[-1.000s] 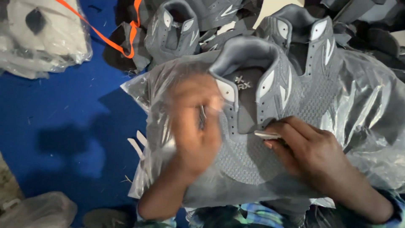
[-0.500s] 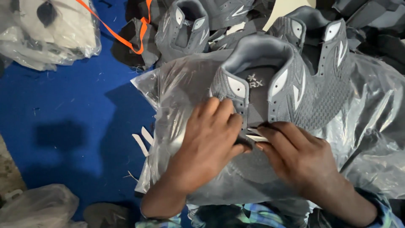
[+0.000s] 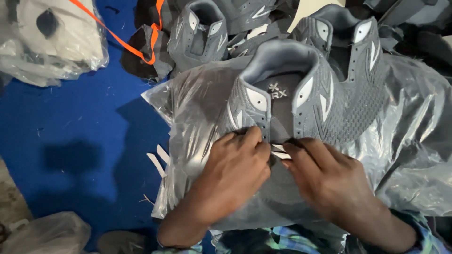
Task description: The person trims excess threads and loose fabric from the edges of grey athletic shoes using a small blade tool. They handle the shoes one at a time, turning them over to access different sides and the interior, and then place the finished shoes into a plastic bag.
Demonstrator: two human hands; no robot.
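Two hands meet over a grey shoe upper (image 3: 292, 108) on a clear bag (image 3: 405, 141): left hand (image 3: 235, 174) presses flat, right hand (image 3: 325, 178) pinches a white strip (image 3: 280, 151). Threading seems underway; next needs a steady pull.

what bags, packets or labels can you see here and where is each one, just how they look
Clear plastic bag: centre, crinkled, under the grey shoe upper.
Tongue label: small pale mark on that upper's dark tongue.
Second clear bag: top left, holding white pieces.
Third bag: bottom left, cloudy.

Shoe workshop, heaps of unfinished grey shoe uppers (image 3: 214, 28), clear plastic bags (image 3: 188, 108), blue work surface (image 3: 70, 127)
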